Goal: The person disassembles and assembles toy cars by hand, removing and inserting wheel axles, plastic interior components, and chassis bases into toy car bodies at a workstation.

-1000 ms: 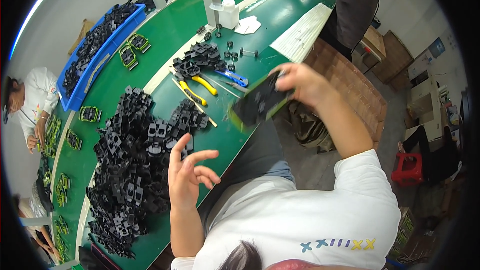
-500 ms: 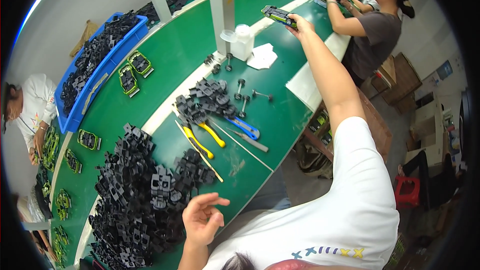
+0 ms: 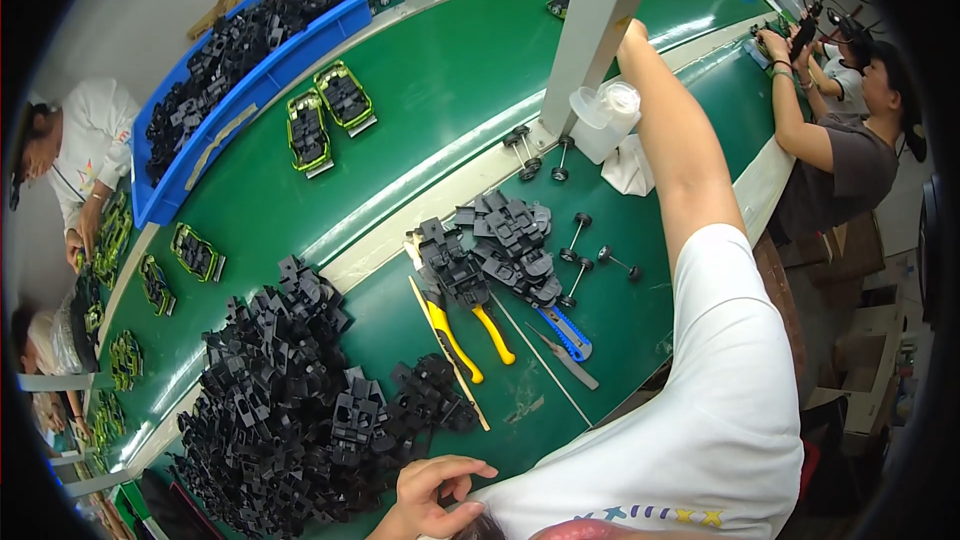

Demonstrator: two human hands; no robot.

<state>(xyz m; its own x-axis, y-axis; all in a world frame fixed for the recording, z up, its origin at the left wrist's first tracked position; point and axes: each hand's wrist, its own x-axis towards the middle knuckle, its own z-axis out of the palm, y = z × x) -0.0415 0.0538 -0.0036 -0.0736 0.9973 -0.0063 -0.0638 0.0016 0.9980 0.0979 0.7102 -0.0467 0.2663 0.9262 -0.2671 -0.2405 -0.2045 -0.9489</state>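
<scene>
My right arm reaches far across the green bench, and the right hand is mostly behind a grey post, its fingers hidden. A dark and green toy car part peeks out on the post's other side; whether my fingers touch it I cannot tell. Close to my body, my left hand is held with loosely bent fingers, thumb and forefinger apart, nothing in it. It is nearest to a big heap of black plastic parts. Beyond lie a smaller pile of black parts, yellow-handled pliers and a blue utility knife.
Wheel axles lie beside a white plastic bottle. The grey post rises from the bench. Green toy car bodies sit on the belt by a blue crate of black parts. Co-workers sit at left and right.
My right hand, which held a green toy car in full sight, has gone behind the post. The view has turned rightward; the left hand appears lower, its fingers still bent.
</scene>
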